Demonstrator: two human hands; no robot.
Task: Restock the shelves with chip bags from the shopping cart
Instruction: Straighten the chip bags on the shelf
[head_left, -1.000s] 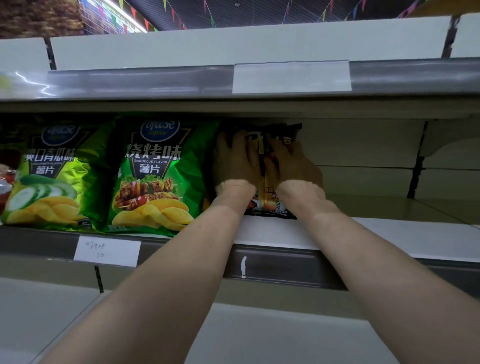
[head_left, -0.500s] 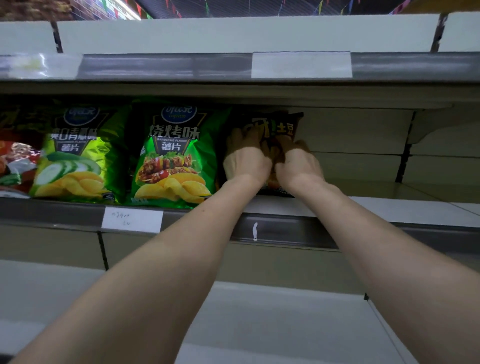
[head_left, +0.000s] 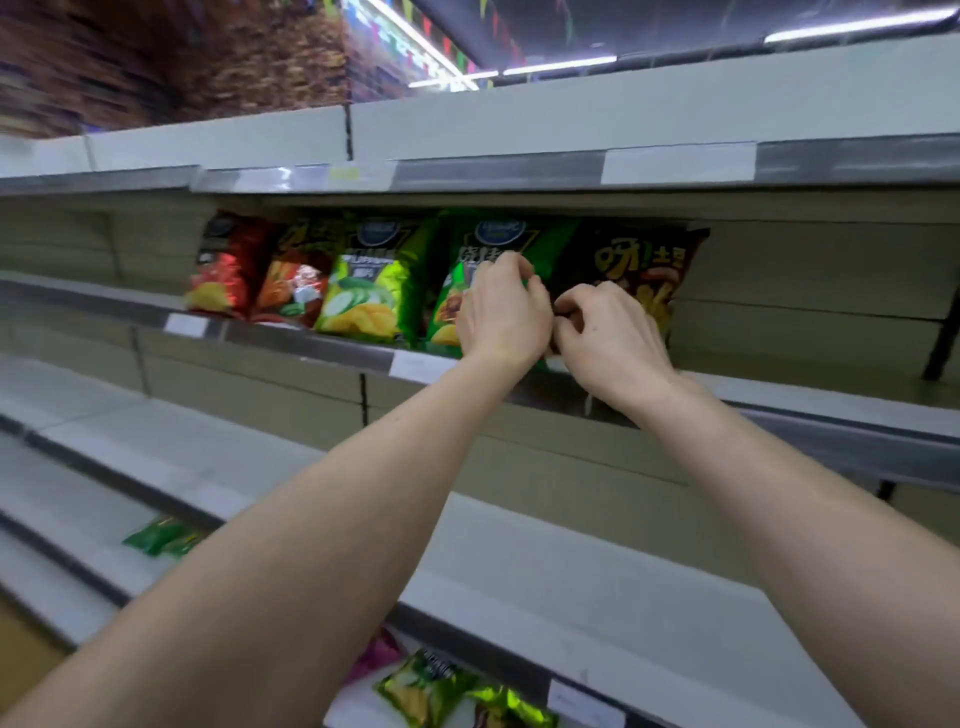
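A dark chip bag (head_left: 644, 260) with yellow lettering stands upright on the middle shelf (head_left: 311, 340), at the right end of a row. Left of it stands a green barbecue bag (head_left: 498, 236). My left hand (head_left: 501, 317) hovers in front of the barbecue bag with its fingertips bunched at that bag's right edge; whether it pinches the bag is unclear. My right hand (head_left: 610, 335) is just in front of the dark bag's lower left corner, fingers curled in with nothing visible in them. The two hands almost touch.
Further left in the row are a green cucumber bag (head_left: 363, 291), an orange-red bag (head_left: 293, 283) and a red bag (head_left: 223, 265). Bare shelf (head_left: 831, 402) runs right of the dark bag. A small green bag (head_left: 161, 535) lies on a lower shelf. More bags (head_left: 431, 691) lie at the bottom.
Both hands have come off the dark bag and drawn back toward the shelf's front edge. The bag stands on its own. My view has swung, showing more of the row on the left.
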